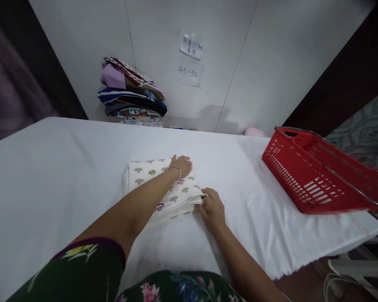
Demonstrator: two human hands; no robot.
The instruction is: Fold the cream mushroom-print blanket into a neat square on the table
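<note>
A white, mushroom-printed folded cloth (151,178) lies on the white-sheeted counter (50,167), roughly at its middle and straight ahead of the person. It is already down to a thick rectangle of several layers, and the stacked edges show along its near right side.

The left hand (182,164), with a thin bracelet (175,169) at the wrist, rests palm down on the far right corner of the folded cloth. Its grip is spread flat, pressing and holding nothing. The right hand (212,209) sits at the near right corner. Its fingers are curled against the layered edge with the thumb on top, and the grip seems to pinch those layers, though the fingertips are partly hidden.

Judged from this, the folding itself looks mostly done. What appears left is squaring the edges and flattening the bundle, since the near layers are a little fanned and uneven.

To the right of the folded cloth, well apart from it, a red slatted plastic basket (302,180) stands tilted on the counter. Beyond the cloth, against the wall, is a mixed-colour pile of folded fabrics (132,92), and two handwritten paper notes (190,58) hang on the wall.
</note>
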